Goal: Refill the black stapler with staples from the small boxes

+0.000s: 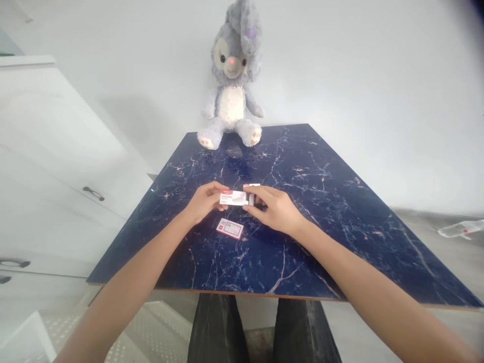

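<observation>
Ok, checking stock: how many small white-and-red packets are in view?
3: a flat white-and-red card on the blue marble tabletop, a white-and-red box between the left hand and right hand, another white-and-red piece behind the right hand. Hands may hide more.

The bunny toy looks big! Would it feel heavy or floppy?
The bunny looks soft and floppy, since one ear droops over its head. It is probably light for its size, being stuffed. Sitting low on the table, it would likely slump, not roll.
</observation>
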A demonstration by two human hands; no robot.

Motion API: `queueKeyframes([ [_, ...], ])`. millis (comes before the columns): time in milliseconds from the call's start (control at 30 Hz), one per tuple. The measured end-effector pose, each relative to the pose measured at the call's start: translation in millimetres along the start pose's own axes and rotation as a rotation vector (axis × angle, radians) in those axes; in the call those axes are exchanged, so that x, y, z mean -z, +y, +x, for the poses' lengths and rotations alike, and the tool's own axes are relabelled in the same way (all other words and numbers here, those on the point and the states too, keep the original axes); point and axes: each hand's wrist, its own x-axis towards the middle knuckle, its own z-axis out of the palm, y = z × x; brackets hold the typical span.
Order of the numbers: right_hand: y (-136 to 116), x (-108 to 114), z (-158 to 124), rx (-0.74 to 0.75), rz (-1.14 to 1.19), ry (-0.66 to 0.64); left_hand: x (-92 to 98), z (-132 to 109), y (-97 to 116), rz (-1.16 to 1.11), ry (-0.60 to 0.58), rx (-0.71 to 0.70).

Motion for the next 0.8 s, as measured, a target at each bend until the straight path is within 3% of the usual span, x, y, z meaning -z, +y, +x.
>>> queueKeyframes([
  [167, 2, 5, 2, -0.006, 0.016, -0.001, 6.9, 3, 1, -0.245, 0.028, -0.04],
  [400, -5, 4, 4, 0.019, 0.016, -0.022, 6.7, 1, 1, -0.313, -0.027, -0.037],
  [667, -9, 5, 7, -0.334, 0.426, 0.114, 5.8, 2, 3, -0.326, -0.004, -0.054],
  [800, -6, 6, 9, -0.492, 0.597, 0.345, 6.9, 3, 1, -0.364, 0.002, -0.058],
])
